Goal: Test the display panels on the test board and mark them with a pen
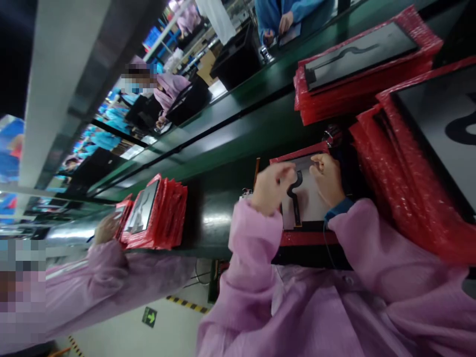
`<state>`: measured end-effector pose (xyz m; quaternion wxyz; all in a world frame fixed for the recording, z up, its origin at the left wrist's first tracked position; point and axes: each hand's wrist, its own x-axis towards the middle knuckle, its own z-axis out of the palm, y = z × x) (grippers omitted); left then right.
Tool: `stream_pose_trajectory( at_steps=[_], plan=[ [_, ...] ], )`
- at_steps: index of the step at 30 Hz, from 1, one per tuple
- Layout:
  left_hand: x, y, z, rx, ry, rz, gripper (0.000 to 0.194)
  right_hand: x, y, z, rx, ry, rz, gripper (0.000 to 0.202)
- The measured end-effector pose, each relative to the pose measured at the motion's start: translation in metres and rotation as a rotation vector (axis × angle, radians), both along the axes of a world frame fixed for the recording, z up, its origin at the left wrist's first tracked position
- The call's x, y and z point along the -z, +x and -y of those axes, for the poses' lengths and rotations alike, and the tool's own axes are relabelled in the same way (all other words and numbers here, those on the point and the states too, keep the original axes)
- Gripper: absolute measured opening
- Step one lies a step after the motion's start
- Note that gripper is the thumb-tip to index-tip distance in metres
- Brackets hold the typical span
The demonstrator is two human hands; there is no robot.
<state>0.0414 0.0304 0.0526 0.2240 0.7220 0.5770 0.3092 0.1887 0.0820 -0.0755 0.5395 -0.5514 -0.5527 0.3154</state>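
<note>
In front of me a flat display panel (310, 210), grey with a dark border, lies on a red bubble-wrap sleeve (308, 239). A black curved flex cable (295, 191) runs across its back. My left hand (273, 186) hovers over the panel's left part, fingers curled into a pinch near the top of the cable. Over its upper right my right hand (327, 178) is closed too, thumb and fingertips together, with a blue band at the wrist. Anything held in either pinch is too small or hidden to make out.
Stacks of panels in red bubble wrap stand at far right (401, 163), behind right (357, 89) and left (158, 218). A co-worker's hand (106, 228) touches the left stack. The green bench (223, 148) runs across, with black bins (236, 62) beyond.
</note>
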Motion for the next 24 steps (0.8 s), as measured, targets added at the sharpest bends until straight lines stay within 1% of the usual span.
stream_pose_trajectory(
  at_steps=[1,3,5,6,8,10,13,15,16,20,22,24],
  plan=[
    [-0.003,0.000,-0.030,-0.042,-0.032,0.061,0.017,0.000,0.000,0.000,0.003,-0.002,-0.007,0.024],
    [-0.004,0.003,-0.093,-0.153,-0.118,0.150,0.018,-0.001,0.000,-0.001,0.009,-0.004,-0.015,0.024],
    [0.000,0.010,-0.153,-0.265,-0.165,0.188,0.021,-0.001,0.000,-0.001,0.009,-0.006,-0.016,0.024],
    [0.003,0.014,-0.178,-0.313,-0.189,0.184,0.022,-0.001,0.000,-0.001,0.008,-0.008,-0.016,0.023],
    [0.010,0.021,-0.218,-0.376,-0.269,0.158,0.029,-0.001,-0.001,-0.002,0.005,-0.011,-0.015,0.023],
    [0.015,0.027,-0.244,-0.380,-0.299,0.136,0.031,-0.003,-0.001,-0.001,0.002,-0.013,-0.014,0.022],
    [0.016,0.029,-0.264,-0.370,-0.225,0.047,0.019,-0.006,0.000,0.002,0.000,-0.013,-0.015,0.022],
    [0.012,0.026,-0.271,-0.401,-0.171,-0.021,0.013,-0.009,0.000,0.003,-0.005,-0.018,-0.021,0.020],
    [0.009,0.025,-0.273,-0.420,-0.158,-0.039,0.014,-0.010,-0.001,0.004,-0.008,-0.022,-0.026,0.020],
    [-0.004,0.021,-0.272,-0.455,-0.129,-0.009,0.022,-0.012,-0.001,0.003,-0.019,-0.045,-0.053,0.020],
    [-0.007,0.020,-0.267,-0.470,-0.114,0.043,0.026,-0.011,0.000,0.003,-0.026,-0.053,-0.074,0.020],
    [-0.006,0.022,-0.259,-0.488,-0.123,0.127,0.030,-0.010,0.002,0.005,-0.029,-0.063,-0.106,0.018]
  ],
)
